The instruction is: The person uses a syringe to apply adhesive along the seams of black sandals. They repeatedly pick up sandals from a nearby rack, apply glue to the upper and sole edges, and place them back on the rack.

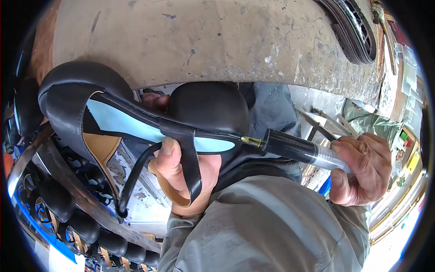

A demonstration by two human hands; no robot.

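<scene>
A black sandal (208, 106) lies on its side in the air in front of me, its bulky heel and platform turned toward the bench. Along its footbed runs a light blue strip (127, 119). My left hand (170, 165) reaches through the straps and grips it, thumb pressed on the footbed edge. A clear syringe (290, 147) filled with black liquid is held in my right hand (362, 167), fingers around its rear end. Its yellow-green needle hub (251, 141) points at the sandal's end; the thin tip is at the black edge beside the blue strip.
A worn, stained bench (172, 41) runs across the far side. On its right lies a stack of dark brown soles (353, 31). Several black sandals (86, 226) stand on a rack with a metal rail (81, 192) at lower left. A dark cloth (274, 109) hangs beyond the syringe.
</scene>
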